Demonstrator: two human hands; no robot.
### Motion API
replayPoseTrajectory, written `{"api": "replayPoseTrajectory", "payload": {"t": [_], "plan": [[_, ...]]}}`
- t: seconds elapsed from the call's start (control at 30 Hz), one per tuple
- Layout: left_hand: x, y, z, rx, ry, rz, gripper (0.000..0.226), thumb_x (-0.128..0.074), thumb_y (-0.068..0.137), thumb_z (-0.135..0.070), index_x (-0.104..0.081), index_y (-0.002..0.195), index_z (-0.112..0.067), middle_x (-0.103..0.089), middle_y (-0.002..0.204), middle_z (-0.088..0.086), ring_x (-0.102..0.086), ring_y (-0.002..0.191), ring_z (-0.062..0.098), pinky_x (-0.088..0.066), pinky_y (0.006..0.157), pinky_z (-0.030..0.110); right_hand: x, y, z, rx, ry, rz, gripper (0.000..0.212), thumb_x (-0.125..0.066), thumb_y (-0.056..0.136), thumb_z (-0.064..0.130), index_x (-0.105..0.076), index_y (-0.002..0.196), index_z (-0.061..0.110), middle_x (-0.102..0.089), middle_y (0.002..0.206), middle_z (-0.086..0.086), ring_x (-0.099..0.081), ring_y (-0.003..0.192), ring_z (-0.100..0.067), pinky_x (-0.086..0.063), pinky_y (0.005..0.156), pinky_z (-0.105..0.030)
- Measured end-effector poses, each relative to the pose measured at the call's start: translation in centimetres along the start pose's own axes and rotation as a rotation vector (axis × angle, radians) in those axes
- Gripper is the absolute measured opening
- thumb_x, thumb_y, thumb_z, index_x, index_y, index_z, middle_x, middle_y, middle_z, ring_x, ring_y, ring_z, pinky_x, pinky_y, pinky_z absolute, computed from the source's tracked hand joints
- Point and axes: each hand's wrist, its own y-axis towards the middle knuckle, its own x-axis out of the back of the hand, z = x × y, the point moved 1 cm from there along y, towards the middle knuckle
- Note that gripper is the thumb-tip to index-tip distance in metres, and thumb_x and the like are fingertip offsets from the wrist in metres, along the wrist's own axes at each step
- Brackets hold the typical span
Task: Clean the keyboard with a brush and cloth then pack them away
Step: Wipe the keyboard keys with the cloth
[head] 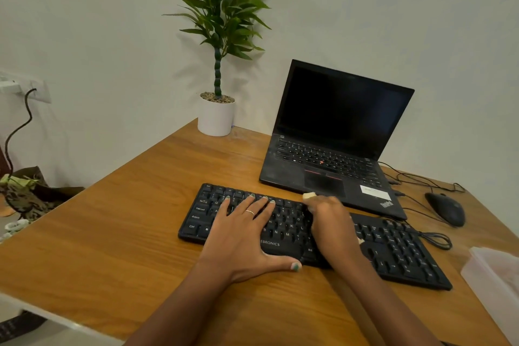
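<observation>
Hands on the black keyboard

Keyboard work fills the near middle of the wooden table (140,205). The black rectangular plastic keyboard (398,250) lies flat with its long axis running from about ten o'clock, far left, to four o'clock, near right, its key rows facing the person. The left hand (241,233) rests flat on the left half of the keys, fingers straight and spread toward twelve o'clock, thumb out along the near edge; its grip is apart. The right hand (331,222) sits over the middle keys, fingers curled around a small pale object (309,195) whose tip pokes out at twelve o'clock; whether that is the brush or the cloth cannot be told. An open black laptop (337,132) stands at one o'clock, just beyond the keyboard. A black mouse (446,209) lies at two o'clock, a potted green plant (216,115) at eleven o'clock, a translucent plastic box (494,278) at four o'clock.
</observation>
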Motion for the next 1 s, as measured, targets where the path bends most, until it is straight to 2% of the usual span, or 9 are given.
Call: {"api": "replayPoseTrajectory", "payload": {"t": [0.07, 0.2, 0.23, 0.3, 0.4, 0.57, 0.7, 0.87, 1.0], "plan": [[0.3, 0.0, 0.3, 0.030, -0.008, -0.019, 0.122, -0.015, 0.056, -0.099, -0.004, 0.156, -0.031, -0.004, 0.163, -0.010, 0.002, 0.149, 0.010, 0.003, 0.121, 0.048, 0.0, -0.9, 0.4, 0.080, -0.001, 0.030, 0.032, -0.050, 0.091, 0.011, -0.059, 0.120, 0.019, -0.060, 0.119, 0.003, -0.049, 0.111, -0.014, -0.040, 0.089, -0.025], [0.3, 0.1, 1.3, 0.147, 0.019, -0.087, 0.120, 0.006, 0.055, -0.097, -0.007, 0.155, -0.032, -0.009, 0.163, -0.007, -0.001, 0.150, 0.013, 0.003, 0.119, 0.055, 1.1, 0.0, -2.7, -0.235, -0.001, -0.044, 0.030, -0.050, 0.087, -0.003, -0.066, 0.108, 0.012, -0.064, 0.101, -0.008, -0.059, 0.089, -0.020, -0.042, 0.064, -0.024], [0.2, 0.1, 1.5, 0.190, 0.023, -0.103, 0.119, 0.009, 0.056, -0.095, -0.007, 0.155, -0.032, -0.010, 0.163, -0.007, -0.002, 0.150, 0.014, 0.003, 0.118, 0.056, 1.1, -0.2, -2.5, -0.237, 0.003, -0.045, 0.029, -0.050, 0.088, -0.003, -0.065, 0.107, 0.012, -0.065, 0.100, -0.008, -0.060, 0.091, -0.021, -0.044, 0.065, -0.025], [0.0, 0.2, 1.8, 0.255, 0.039, -0.112, 0.116, 0.011, 0.058, -0.092, -0.008, 0.155, -0.032, -0.010, 0.163, -0.006, -0.002, 0.150, 0.016, 0.001, 0.117, 0.059, 0.2, -0.9, -0.5, -0.064, 0.038, -0.009, 0.029, -0.052, 0.089, 0.004, -0.063, 0.111, 0.019, -0.064, 0.107, -0.001, -0.057, 0.103, -0.018, -0.047, 0.080, -0.025], [-0.1, 0.2, 1.7, 0.281, 0.060, -0.109, 0.113, 0.013, 0.059, -0.090, -0.008, 0.155, -0.033, -0.010, 0.163, -0.007, -0.003, 0.150, 0.017, 0.000, 0.116, 0.062, -0.4, -1.7, 0.9, 0.138, 0.088, 0.029, 0.036, -0.053, 0.090, 0.008, -0.058, 0.124, 0.022, -0.060, 0.120, 0.006, -0.050, 0.115, -0.013, -0.040, 0.094, -0.024], [0.0, 0.1, 1.7, 0.284, 0.054, -0.110, 0.114, 0.013, 0.058, -0.089, -0.010, 0.155, -0.033, -0.011, 0.163, -0.006, -0.003, 0.150, 0.017, -0.003, 0.117, 0.062, 0.7, -0.1, -1.5, -0.175, 0.054, -0.059, 0.033, -0.051, 0.086, -0.004, -0.065, 0.110, 0.013, -0.067, 0.100, -0.004, -0.060, 0.091, -0.017, -0.052, 0.077, -0.028], [0.0, 0.2, 1.6, 0.285, 0.053, -0.102, 0.113, 0.012, 0.059, -0.089, -0.009, 0.155, -0.033, -0.011, 0.163, -0.005, -0.004, 0.150, 0.017, -0.006, 0.117, 0.061, -0.4, -1.5, 1.9, 0.109, 0.097, 0.029, 0.037, -0.051, 0.090, 0.007, -0.057, 0.125, 0.019, -0.060, 0.122, 0.004, -0.048, 0.116, -0.014, -0.039, 0.096, -0.025], [0.1, 0.1, 1.6, 0.279, 0.058, -0.105, 0.112, 0.010, 0.060, -0.089, -0.010, 0.155, -0.033, -0.012, 0.163, -0.005, -0.004, 0.150, 0.018, -0.007, 0.116, 0.061, 0.7, 0.3, -0.4, -0.193, 0.116, -0.031, 0.033, -0.051, 0.088, -0.003, -0.062, 0.115, 0.012, -0.064, 0.108, -0.007, -0.059, 0.094, -0.017, -0.050, 0.076, -0.025], [0.1, 0.1, 1.6, 0.276, 0.057, -0.094, 0.111, 0.009, 0.060, -0.089, -0.010, 0.155, -0.034, -0.012, 0.163, -0.005, -0.004, 0.150, 0.018, -0.006, 0.115, 0.061, -0.2, -0.8, 2.3, 0.078, 0.114, 0.038, 0.034, -0.051, 0.090, 0.005, -0.061, 0.119, 0.019, -0.062, 0.113, 0.001, -0.049, 0.110, -0.016, -0.041, 0.086, -0.025]]}}
